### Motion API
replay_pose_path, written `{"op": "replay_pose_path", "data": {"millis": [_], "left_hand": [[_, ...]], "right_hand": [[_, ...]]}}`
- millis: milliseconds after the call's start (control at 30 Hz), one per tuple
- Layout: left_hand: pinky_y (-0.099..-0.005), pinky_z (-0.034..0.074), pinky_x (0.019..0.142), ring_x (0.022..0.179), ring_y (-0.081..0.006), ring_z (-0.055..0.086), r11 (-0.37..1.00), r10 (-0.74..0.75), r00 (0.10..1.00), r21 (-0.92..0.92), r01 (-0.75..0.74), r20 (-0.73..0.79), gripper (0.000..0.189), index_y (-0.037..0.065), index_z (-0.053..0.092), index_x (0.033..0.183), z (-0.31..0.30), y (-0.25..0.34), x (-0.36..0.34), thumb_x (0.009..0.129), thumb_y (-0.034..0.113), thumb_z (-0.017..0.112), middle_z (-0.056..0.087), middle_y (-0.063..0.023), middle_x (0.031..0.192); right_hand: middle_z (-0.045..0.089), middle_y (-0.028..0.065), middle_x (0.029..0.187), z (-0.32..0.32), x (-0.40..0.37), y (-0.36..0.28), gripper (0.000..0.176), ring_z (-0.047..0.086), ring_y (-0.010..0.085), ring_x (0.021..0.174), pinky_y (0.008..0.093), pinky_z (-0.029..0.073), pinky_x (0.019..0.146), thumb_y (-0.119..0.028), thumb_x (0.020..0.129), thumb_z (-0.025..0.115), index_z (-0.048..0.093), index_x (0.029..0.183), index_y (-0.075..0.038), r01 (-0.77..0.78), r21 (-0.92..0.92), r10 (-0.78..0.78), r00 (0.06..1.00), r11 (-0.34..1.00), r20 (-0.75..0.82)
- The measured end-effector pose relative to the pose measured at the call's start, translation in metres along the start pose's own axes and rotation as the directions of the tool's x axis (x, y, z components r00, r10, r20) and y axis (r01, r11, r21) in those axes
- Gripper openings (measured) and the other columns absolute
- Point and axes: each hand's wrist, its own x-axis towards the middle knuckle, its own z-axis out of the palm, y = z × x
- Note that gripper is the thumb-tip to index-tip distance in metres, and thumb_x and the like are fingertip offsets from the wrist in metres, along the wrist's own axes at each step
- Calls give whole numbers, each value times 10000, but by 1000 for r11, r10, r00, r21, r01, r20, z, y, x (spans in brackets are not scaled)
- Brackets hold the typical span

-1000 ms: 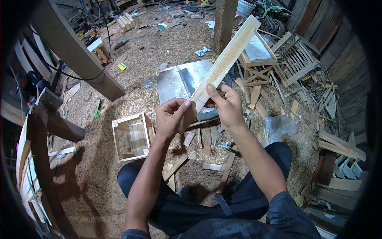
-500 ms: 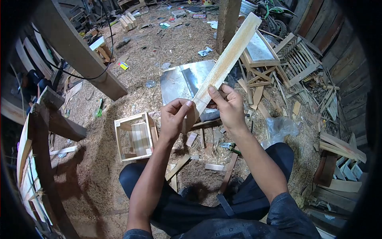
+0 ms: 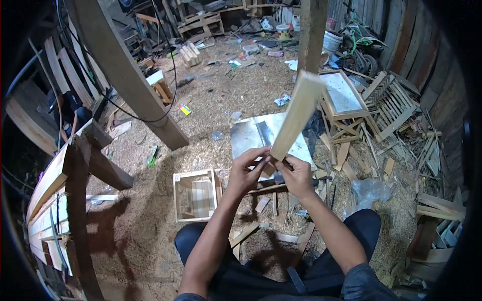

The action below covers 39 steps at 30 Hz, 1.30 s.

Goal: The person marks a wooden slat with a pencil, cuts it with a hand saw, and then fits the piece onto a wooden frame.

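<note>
Wooden slat (image 3: 297, 115) held up in the air, slanting up and to the right over the sawdust floor (image 3: 140, 220). Left hand (image 3: 248, 171) and right hand (image 3: 299, 176) both pinch its lower end. Metal sheet (image 3: 248, 135) lies beyond the hands, open wooden box (image 3: 195, 195) left of them, plastic bag (image 3: 369, 190) to the right.

Both hands, left hand (image 3: 249, 170) and right hand (image 3: 297, 175), grip the lower end of a wooden slat (image 3: 297, 115) above the sawdust floor (image 3: 135, 220), near a small wooden box (image 3: 196, 195).

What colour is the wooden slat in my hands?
The slat is pale tan bare wood; head view.
</note>
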Motion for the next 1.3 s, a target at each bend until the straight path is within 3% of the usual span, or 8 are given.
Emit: {"op": "replay_pose_path", "data": {"millis": [133,167,333,500,900,1033,1133,1300], "left_hand": [[-264,579,788,992,-149,681,964,247,969,101,-246,3,327,45,716,1154,-1,5,8,858,-93,709,710,-103,1130],[-289,565,776,946,-188,708,961,265,963,93,-260,-41,270,43,732,1108,3,9,13,858,-61,720,730,-113,1068],[-316,569,858,1015,-201,698,912,372,928,194,-362,-17,263,31,714,1135,2,30,19,893,-66,686,713,-125,1115],[-355,555,998,1212,-245,613,949,221,975,-226,-218,-10,297,-23,649,1203,5,29,6,924,-112,600,630,-170,1278],[-335,583,953,1203,-240,626,962,189,982,-197,-190,-28,320,8,697,1157,6,30,4,883,-140,625,650,-162,1270],[-313,588,902,1118,-190,661,949,202,978,-236,-208,-49,250,4,712,1130,10,22,6,893,-71,680,698,-141,1171],[-272,564,820,886,-128,685,993,-62,996,-105,55,-70,217,-25,719,1096,7,20,6,942,128,719,740,-66,968],[-282,597,668,784,-110,678,864,-384,923,-343,369,26,247,-29,705,1085,2,3,9,948,176,716,718,-63,904]], "right_hand": [[757,147,950,-12,9,13,219,735,218,829,312,554,743,15,868,666,725,1078,-5,249,-295,-272,961,923,-42],[761,134,974,-9,10,9,199,736,223,874,322,564,777,25,872,653,732,1054,7,151,-69,-156,984,986,-85],[727,175,1128,-17,24,-19,370,722,257,1012,333,572,876,76,852,638,680,1211,-1,394,-138,-398,918,909,4],[697,221,1147,-23,26,-28,375,692,346,1084,383,560,930,80,815,618,671,1182,24,512,-195,-512,857,836,55],[705,217,1136,-29,27,-36,251,698,336,1082,381,557,941,5,900,650,686,1147,32,567,-241,-566,820,788,81],[736,172,1095,-31,24,-36,255,731,274,1000,352,585,865,-72,914,698,705,1156,8,497,-245,-492,866,832,89],[764,137,914,-32,17,-44,259,703,109,824,297,548,703,-160,923,728,725,1118,11,64,-266,-19,985,962,169],[759,68,899,-27,18,-41,257,605,32,788,258,511,658,-173,954,707,725,1130,13,-254,-110,276,911,961,305]]}}
